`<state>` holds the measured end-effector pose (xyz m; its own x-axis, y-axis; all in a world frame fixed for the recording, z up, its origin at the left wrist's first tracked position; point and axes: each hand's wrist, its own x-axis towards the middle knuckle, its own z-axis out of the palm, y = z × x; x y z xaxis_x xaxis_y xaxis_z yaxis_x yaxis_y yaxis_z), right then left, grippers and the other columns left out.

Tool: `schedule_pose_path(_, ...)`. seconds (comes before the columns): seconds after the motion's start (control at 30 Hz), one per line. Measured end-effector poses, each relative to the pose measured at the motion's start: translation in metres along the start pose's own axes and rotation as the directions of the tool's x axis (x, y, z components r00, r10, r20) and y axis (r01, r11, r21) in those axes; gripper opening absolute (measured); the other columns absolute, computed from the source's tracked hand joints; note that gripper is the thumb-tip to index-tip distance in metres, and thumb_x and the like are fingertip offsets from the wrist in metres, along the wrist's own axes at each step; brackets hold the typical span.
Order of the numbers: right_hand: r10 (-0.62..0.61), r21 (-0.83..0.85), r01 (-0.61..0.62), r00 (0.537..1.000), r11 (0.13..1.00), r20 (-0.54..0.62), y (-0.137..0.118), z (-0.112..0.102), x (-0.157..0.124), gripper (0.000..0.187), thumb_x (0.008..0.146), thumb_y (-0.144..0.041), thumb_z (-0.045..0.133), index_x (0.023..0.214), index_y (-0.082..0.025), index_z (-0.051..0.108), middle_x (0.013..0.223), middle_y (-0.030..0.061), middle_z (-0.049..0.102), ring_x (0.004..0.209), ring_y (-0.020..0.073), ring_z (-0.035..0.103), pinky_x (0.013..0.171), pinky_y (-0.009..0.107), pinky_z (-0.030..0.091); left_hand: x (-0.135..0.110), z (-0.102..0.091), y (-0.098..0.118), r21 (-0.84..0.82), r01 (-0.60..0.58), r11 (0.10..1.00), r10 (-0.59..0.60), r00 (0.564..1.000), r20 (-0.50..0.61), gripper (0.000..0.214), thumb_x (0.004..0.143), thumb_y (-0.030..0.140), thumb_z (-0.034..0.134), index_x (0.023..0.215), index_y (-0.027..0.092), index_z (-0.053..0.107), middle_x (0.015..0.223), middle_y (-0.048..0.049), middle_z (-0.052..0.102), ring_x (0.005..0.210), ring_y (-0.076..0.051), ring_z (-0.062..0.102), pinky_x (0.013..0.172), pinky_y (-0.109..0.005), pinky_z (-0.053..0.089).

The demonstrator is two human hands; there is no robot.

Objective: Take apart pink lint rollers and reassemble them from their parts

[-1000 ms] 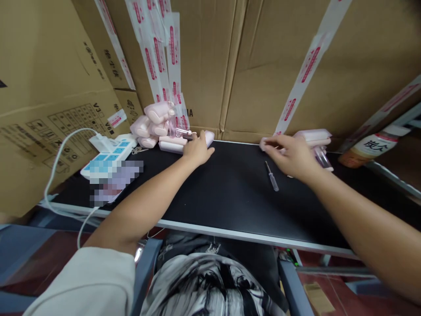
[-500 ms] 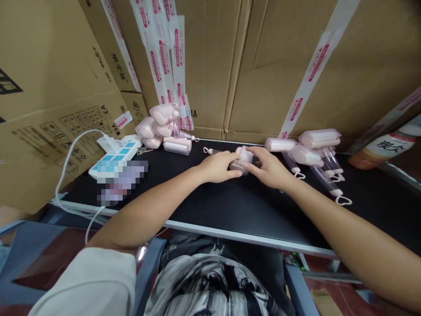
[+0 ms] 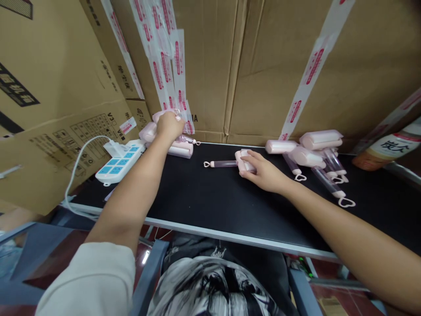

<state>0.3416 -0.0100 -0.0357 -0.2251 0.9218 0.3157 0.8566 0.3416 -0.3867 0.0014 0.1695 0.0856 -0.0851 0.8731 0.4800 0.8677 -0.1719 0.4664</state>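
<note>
On the black tabletop lies a pink lint roller (image 3: 241, 162) with a clear handle and a heart-shaped loop that points left. My right hand (image 3: 263, 170) is closed around its roller end. My left hand (image 3: 171, 127) reaches to the pile at the back left, its fingers curled over an upper lint roller (image 3: 160, 115) there; the hand hides much of the grip. Beneath and beside that hand sit more lint rollers (image 3: 180, 149), partly covered by it. To the right of my right hand is another heap of lint rollers (image 3: 305, 156), untouched.
A white power strip (image 3: 119, 164) with a plugged-in cable lies left of my left forearm. At the far right an orange drink bottle (image 3: 384, 151) leans near the cardboard wall (image 3: 207, 66). A metal edge (image 3: 230, 239) runs along the table's front.
My left hand has left the middle lint roller and moved left and back to the pile. My right hand stays on the middle roller, whose handle now shows fully.
</note>
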Motion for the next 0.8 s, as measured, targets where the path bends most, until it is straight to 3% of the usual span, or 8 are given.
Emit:
schedule_pose_path(0.17,-0.021,0.028,0.021,1.000,0.999,0.017,0.001,-0.004,0.000,0.060,0.099,-0.053,0.067,0.149,-0.021,0.064,0.172,0.0225,0.045,0.163,0.0397,0.041,0.131,0.059,0.037,-0.008,0.003,0.004,-0.099,-0.036,0.994,0.034,0.999,-0.022,0.033,0.086,0.046,0.073,0.069,0.023,0.058,0.064,-0.0033,0.053,0.080,-0.026,0.062,0.083,-0.037,0.051)
schedule_pose_path(0.3,-0.022,0.039,0.022,1.000,0.999,0.019,0.001,-0.005,0.000,0.061,0.099,-0.053,0.067,0.150,-0.020,0.064,0.172,0.0227,0.045,0.164,0.0394,0.040,0.132,0.057,0.038,-0.017,0.002,0.012,-0.327,-0.024,0.945,0.030,0.999,0.013,0.044,0.090,0.053,0.071,0.067,0.023,0.049,0.060,0.0018,0.039,0.066,-0.018,0.048,0.067,-0.030,0.043)
schedule_pose_path(0.43,-0.030,0.047,0.029,0.999,0.998,0.020,0.002,-0.004,0.000,0.063,0.099,-0.052,0.066,0.152,-0.019,0.063,0.173,0.0237,0.045,0.164,0.0390,0.040,0.131,0.060,0.038,-0.029,0.009,0.027,-0.455,-0.036,0.890,0.065,0.997,0.048,0.040,0.090,0.050,0.073,0.073,0.022,0.051,0.067,0.0026,0.047,0.065,-0.014,0.046,0.066,-0.028,0.039)
schedule_pose_path(0.6,-0.048,0.046,0.047,0.999,0.998,0.014,0.013,-0.006,0.002,0.064,0.096,-0.039,0.066,0.156,-0.020,0.060,0.176,0.0207,0.042,0.165,0.0365,0.039,0.132,0.058,0.035,-0.049,0.018,0.041,-0.492,-0.178,0.852,0.173,0.983,-0.058,0.041,0.087,0.050,0.078,0.077,0.021,0.052,0.071,0.0033,0.052,0.067,-0.013,0.047,0.066,-0.029,0.035)
schedule_pose_path(0.7,-0.100,0.039,0.099,0.995,0.994,0.013,0.021,-0.011,0.004,0.068,0.090,-0.029,0.066,0.157,-0.018,0.060,0.173,0.0192,0.047,0.163,0.0372,0.042,0.134,0.060,0.033,-0.065,0.020,0.047,-0.503,-0.179,0.846,0.215,0.976,0.014,0.042,0.088,0.052,0.077,0.078,0.021,0.051,0.072,0.0027,0.054,0.069,-0.014,0.051,0.068,-0.030,0.038)
schedule_pose_path(0.8,-0.132,0.066,0.131,0.991,0.989,0.013,0.026,-0.019,0.005,0.077,0.082,-0.022,0.067,0.158,-0.021,0.060,0.168,0.0147,0.055,0.157,0.0384,0.051,0.131,0.059,0.038,-0.079,0.021,0.050,-0.508,-0.172,0.844,0.257,0.961,0.102,0.038,0.090,0.052,0.076,0.084,0.020,0.055,0.077,0.0011,0.059,0.075,-0.016,0.057,0.071,-0.030,0.043)
